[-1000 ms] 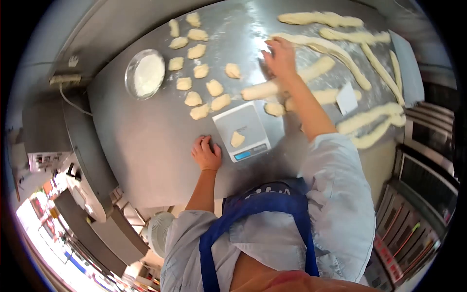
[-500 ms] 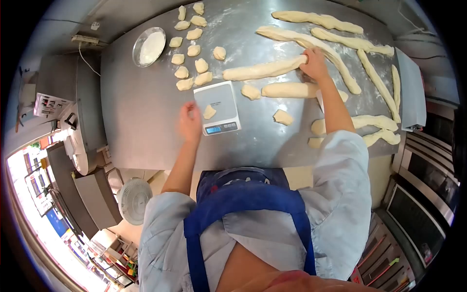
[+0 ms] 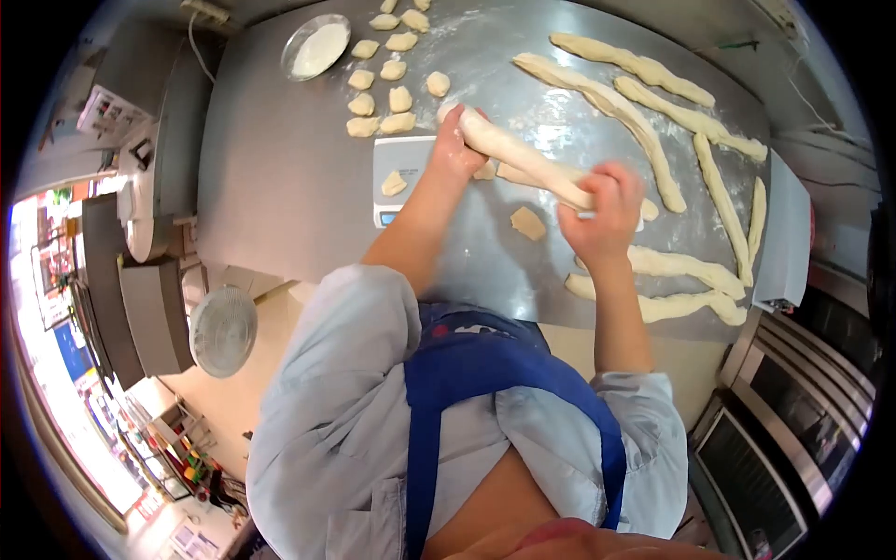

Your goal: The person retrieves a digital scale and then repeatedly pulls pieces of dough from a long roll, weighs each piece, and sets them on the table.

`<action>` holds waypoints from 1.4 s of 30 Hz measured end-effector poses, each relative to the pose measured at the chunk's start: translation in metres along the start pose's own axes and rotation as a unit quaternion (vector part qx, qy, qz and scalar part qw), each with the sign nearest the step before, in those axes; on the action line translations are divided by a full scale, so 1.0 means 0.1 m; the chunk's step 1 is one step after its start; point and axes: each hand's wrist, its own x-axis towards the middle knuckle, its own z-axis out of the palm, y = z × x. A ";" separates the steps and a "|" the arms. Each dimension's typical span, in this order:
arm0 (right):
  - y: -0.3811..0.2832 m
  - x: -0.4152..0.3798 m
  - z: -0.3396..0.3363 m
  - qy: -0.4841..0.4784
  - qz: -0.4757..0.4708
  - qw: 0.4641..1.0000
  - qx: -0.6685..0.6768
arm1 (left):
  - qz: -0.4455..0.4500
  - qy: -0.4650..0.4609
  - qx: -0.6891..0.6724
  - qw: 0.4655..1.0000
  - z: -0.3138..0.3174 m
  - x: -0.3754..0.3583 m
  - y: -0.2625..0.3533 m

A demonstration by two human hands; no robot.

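A thick, pale dough roll point(image 3: 523, 159) is held slantwise above the steel table, one end in each hand. My left hand point(image 3: 455, 147) is closed around its upper left end. Its lower right end is gripped by my right hand point(image 3: 605, 207), fingers curled over it. Under my left forearm sits a white digital scale point(image 3: 387, 159), partly hidden, with a small dough piece point(image 3: 394, 183) on its plate. Another cut dough piece point(image 3: 528, 224) lies on the table below the roll. A second dough roll point(image 3: 513, 175) shows partly behind the held one.
Several small dough pieces point(image 3: 393, 70) stand in rows at the back left, beside a bowl of flour point(image 3: 319, 51). Long dough strips point(image 3: 644, 112) lie across the right side of the steel table point(image 3: 271, 168). A grey box point(image 3: 786, 233) borders the right edge.
My left hand has moved from beside the scale to the roll's left end. The roll has been lifted and tilted, its right end now nearer me. The view has shifted.
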 end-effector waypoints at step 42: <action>-0.96 -1.85 1.56 -0.339 -0.058 0.932 -0.118 | 0.376 -0.047 0.901 0.212 -2.76 -2.16 2.05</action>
